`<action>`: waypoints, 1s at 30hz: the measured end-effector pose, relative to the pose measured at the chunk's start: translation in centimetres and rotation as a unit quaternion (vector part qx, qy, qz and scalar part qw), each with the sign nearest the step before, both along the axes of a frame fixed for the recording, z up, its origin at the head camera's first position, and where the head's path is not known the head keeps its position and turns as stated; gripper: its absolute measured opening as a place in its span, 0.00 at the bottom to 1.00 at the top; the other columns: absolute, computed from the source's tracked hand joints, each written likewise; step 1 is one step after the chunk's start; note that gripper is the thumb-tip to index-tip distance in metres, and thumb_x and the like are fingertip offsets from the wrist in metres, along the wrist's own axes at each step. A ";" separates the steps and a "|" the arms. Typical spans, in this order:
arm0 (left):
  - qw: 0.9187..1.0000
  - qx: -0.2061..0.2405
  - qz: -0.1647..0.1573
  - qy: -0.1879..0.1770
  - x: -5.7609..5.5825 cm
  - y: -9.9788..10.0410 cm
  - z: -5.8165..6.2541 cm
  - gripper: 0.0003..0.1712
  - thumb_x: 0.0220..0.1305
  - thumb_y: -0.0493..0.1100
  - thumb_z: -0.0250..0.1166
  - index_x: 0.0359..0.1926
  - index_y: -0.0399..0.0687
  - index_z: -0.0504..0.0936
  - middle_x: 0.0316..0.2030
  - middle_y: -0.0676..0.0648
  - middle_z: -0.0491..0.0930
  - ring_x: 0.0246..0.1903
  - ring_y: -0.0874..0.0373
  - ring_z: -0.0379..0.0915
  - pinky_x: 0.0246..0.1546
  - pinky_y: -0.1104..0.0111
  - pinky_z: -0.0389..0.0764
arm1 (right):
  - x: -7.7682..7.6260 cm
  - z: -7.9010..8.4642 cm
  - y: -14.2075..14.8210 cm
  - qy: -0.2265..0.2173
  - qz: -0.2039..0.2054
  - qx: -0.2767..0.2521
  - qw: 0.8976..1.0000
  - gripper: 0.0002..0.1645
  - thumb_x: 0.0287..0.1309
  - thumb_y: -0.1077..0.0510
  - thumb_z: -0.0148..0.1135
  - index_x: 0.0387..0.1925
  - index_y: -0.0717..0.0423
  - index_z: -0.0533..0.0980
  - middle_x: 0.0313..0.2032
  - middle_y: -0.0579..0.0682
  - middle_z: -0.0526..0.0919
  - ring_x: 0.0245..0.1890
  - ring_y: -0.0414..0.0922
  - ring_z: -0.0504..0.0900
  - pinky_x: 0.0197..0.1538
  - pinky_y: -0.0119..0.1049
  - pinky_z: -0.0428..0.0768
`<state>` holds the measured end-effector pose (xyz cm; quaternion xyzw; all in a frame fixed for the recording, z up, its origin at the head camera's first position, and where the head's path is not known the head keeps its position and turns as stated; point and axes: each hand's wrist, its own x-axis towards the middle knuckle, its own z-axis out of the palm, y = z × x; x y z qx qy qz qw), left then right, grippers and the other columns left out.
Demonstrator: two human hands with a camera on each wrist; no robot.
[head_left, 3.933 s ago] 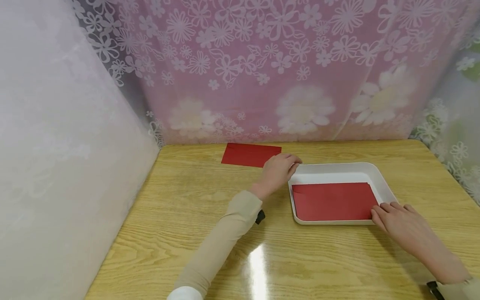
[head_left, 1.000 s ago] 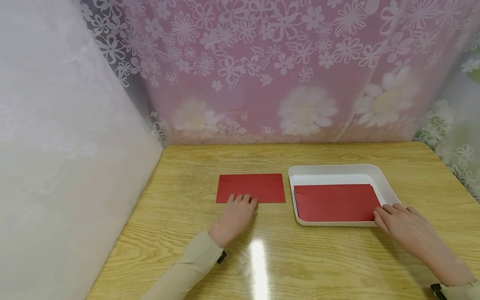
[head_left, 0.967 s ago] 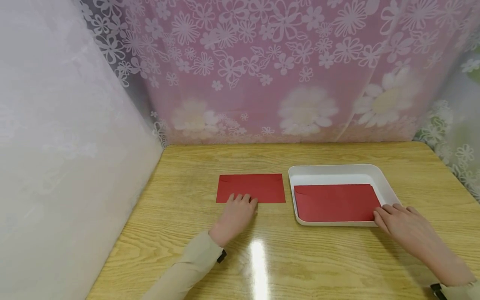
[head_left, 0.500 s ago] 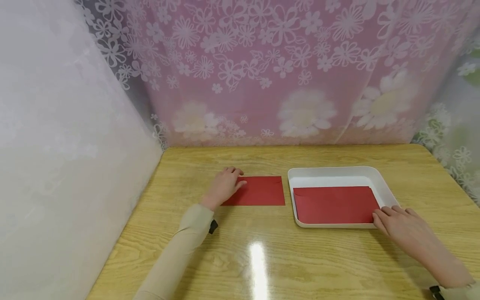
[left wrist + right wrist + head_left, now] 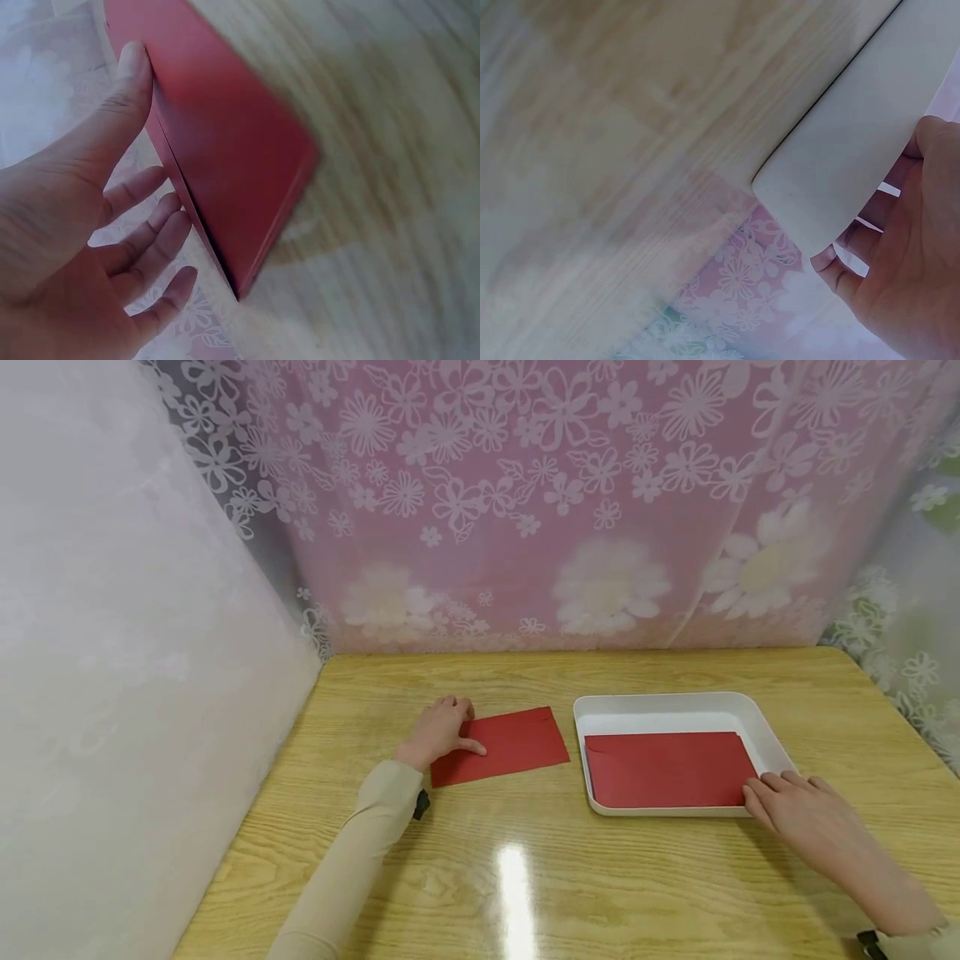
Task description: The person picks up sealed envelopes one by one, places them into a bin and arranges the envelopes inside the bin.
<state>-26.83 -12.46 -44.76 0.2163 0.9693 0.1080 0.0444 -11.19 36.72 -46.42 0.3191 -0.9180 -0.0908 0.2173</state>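
A loose red envelope (image 5: 519, 745) lies at a slant on the table, left of the tray. My left hand (image 5: 437, 732) pinches its left end, the thumb on the upper face. In the left wrist view the thumb lies on the red envelope (image 5: 225, 142) and the fingertips meet its long edge; a thin dark slit shows along that edge. My right hand (image 5: 813, 822) holds the near right corner of a white tray (image 5: 660, 722). Inside the tray lies another red envelope (image 5: 671, 770), perhaps on top of more. The right wrist view shows fingers curled at the rim of the white tray (image 5: 840, 142).
The wooden table (image 5: 615, 885) has a bright light reflection in front. A pink flowered curtain (image 5: 495, 510) hangs along the back edge, and a whitish sheet (image 5: 142, 693) closes off the left side.
My left hand moved from the envelope's near edge to its left end. Earlier the envelope was drawn from the back of the table; now it has turned slightly. My right hand stays at the tray corner.
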 end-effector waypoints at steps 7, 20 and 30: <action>1.000 -0.015 0.010 -0.015 -0.2 -0.1 0.0 0.35 0.49 0.63 0.78 0.45 0.43 0.78 0.36 0.47 0.79 0.37 0.52 0.75 0.48 0.58 0.77 | -0.1 0.1 0.1 0.013 0.013 0.007 1.000 0.42 0.82 0.55 0.11 0.38 0.61 0.78 0.34 0.55 0.80 0.35 0.57 0.79 0.28 0.51 0.73; 0.994 0.103 -0.022 0.016 0.2 -1.0 0.2 0.21 0.64 0.58 0.69 0.40 0.48 0.73 0.26 0.51 0.73 0.23 0.59 0.65 0.27 0.70 0.67 | 0.1 0.2 -0.1 -0.013 -0.007 0.006 1.000 0.16 0.71 0.66 0.42 0.38 0.61 0.78 0.34 0.54 0.80 0.36 0.57 0.79 0.29 0.51 0.74; 0.961 0.094 -0.065 0.254 0.7 -0.6 1.5 0.14 0.76 0.51 0.59 0.37 0.47 0.80 0.30 0.50 0.79 0.27 0.57 0.73 0.30 0.66 0.75 | 0.1 0.3 -0.1 -0.008 -0.001 0.003 1.000 0.50 0.78 0.48 0.04 0.38 0.61 0.79 0.34 0.53 0.81 0.36 0.57 0.79 0.29 0.51 0.74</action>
